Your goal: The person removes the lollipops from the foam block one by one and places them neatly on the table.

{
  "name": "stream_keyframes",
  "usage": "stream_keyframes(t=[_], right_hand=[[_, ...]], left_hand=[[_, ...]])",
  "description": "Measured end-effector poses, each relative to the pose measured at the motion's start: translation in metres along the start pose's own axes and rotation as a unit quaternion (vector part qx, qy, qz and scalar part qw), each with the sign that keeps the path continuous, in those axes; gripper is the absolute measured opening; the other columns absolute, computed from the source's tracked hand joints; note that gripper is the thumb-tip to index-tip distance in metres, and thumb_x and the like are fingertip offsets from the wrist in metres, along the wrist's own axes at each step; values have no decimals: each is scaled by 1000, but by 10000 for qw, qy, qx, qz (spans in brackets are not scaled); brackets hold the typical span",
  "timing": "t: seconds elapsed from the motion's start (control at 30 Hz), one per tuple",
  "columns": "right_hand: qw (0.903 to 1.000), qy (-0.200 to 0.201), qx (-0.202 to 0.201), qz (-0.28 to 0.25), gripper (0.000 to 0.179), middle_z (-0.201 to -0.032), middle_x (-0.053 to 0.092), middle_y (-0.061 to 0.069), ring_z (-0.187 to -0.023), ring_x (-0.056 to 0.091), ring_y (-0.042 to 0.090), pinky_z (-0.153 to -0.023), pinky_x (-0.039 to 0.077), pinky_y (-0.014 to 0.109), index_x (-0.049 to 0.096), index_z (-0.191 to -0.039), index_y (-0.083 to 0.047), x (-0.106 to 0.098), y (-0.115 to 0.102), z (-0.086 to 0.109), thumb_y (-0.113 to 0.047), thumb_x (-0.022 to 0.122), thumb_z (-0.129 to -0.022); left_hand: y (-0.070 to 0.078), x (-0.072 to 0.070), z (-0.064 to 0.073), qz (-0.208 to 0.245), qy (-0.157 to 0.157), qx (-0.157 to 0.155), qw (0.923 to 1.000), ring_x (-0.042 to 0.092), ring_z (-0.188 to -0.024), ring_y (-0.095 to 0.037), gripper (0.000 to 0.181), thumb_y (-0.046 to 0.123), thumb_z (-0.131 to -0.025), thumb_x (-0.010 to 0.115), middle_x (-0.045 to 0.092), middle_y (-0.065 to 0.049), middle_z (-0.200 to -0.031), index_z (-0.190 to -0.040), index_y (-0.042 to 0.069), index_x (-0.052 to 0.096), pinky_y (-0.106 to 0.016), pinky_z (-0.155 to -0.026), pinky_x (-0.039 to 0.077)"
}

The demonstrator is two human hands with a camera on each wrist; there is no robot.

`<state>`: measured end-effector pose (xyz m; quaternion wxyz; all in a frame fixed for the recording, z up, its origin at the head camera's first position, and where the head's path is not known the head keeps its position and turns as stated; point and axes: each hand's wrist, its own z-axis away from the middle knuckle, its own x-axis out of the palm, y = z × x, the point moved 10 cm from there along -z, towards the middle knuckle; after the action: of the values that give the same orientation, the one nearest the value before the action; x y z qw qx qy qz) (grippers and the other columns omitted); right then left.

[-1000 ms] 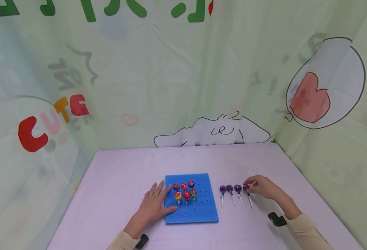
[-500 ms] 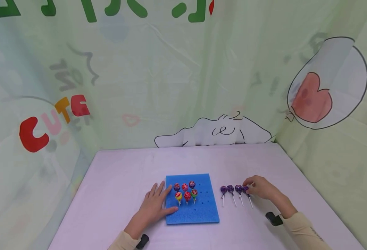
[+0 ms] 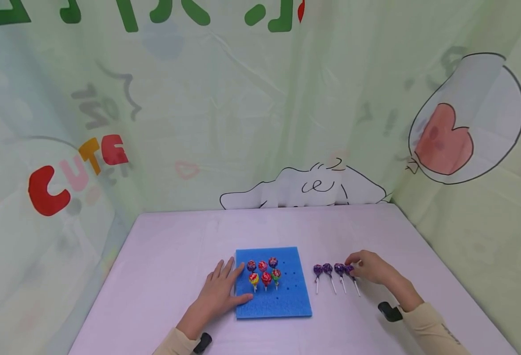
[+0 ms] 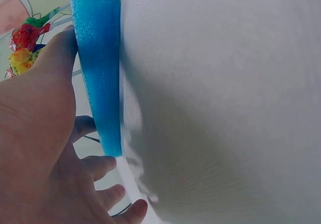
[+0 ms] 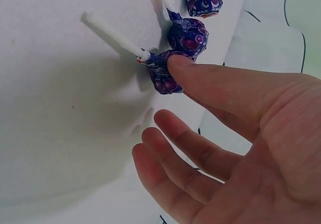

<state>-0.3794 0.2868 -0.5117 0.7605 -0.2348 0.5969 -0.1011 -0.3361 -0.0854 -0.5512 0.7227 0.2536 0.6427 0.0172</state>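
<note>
Evidently, the step in hand centred on the rightmost purple lollipop (image 5: 163,80), which lay on the worktop (image 3: 176,246) at the end of a row of four, to the right of the blue foam board (image 3: 287,309). The right hand (image 3: 373,267) pinched its wrapped head between thumb and index finger. The left hand (image 3: 218,293) was spread, its fingers apart, and rested along the board's left edge with the thumb lying over the top face, presumably as a steadying hold. Six lollipops of mixed colours, among them a yellow lollipop (image 3: 254,279) and a red lollipop (image 3: 266,278), stood upright in the board in two rows of three; small holes (image 3: 288,288) showed beside them.

Whether the pinched piece was being aligned or lifted could not be told. Either way, the next move seemed to call for a light, firm pinch, since its head appeared to touch that of the neighbouring purple lollipop (image 5: 188,37) and a careless pull might have rolled both.

The head view alone gave the whole layout, but the right hand partly covered the pinched head. The right wrist view exposed the thumb pressed on the wrapper, the white stick (image 5: 115,37) and the other three fingers held clear; the index fingertip was hidden there. The left wrist view added the board's thickness and the gap between its top face and the candy heads.
</note>
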Motion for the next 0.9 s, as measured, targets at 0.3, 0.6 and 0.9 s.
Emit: stream_keyframes(t=[0.3, 0.6, 0.9], right_hand=[[10000, 9, -24, -15, 22, -113, 67, 24, -100, 62, 37, -80, 55, 50, 72, -110, -1, -1, -1, 0, -2, 71, -87], [9999, -77, 61, 58, 22, -116, 67, 24, -101, 62, 37, -82, 56, 50, 72, -110, -3, 1, 1, -2, -2, 71, -88], [9999, -83, 63, 27, 23, -115, 67, 24, -101, 62, 36, -79, 56, 48, 72, -111, -2, 3, 3, -3, -4, 72, -88]], left_hand=[[1, -1, 0, -8, 74, 50, 10000, 18, -152, -48, 89, 69, -87, 61, 25, -18, -166, -156, 17, 38, -69, -116, 25], [-2, 1, -1, -13, 95, 38, 9999, 17, -153, -47, 89, 70, -87, 61, 24, -17, -166, -157, 19, 37, -69, -116, 25], [-2, 2, -1, 6, 45, 29, 10000, 17, -153, -47, 90, 71, -87, 60, 24, -17, -166, -157, 19, 37, -69, -117, 25]])
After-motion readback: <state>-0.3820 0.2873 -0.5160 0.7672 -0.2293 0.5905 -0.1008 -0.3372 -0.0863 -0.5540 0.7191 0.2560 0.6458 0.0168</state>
